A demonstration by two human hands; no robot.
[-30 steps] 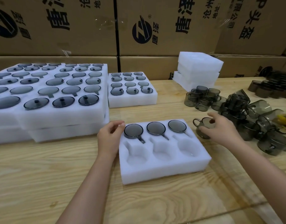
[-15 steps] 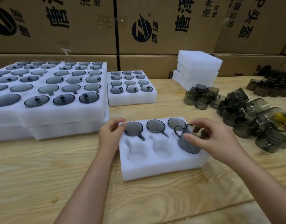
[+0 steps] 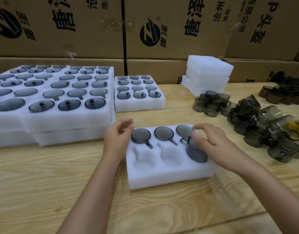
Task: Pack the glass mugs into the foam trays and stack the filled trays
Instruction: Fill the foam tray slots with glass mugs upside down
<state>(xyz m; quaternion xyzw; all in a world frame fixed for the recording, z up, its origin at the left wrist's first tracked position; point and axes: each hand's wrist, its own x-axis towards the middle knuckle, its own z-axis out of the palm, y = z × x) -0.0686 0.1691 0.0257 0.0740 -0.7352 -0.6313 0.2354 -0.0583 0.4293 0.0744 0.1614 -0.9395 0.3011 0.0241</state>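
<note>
Mug (image 3: 197, 153) tipped at right end of tray (image 3: 170, 180) | right hand (image 3: 216, 147) on it, grip too blurred to tell | left hand (image 3: 118, 141) loose, empty | line up handle (image 3: 183, 140), press down softly

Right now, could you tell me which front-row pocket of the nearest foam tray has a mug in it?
The rightmost one: the right hand holds a mug tilted in it, while the middle pocket and left pocket are empty.
</note>
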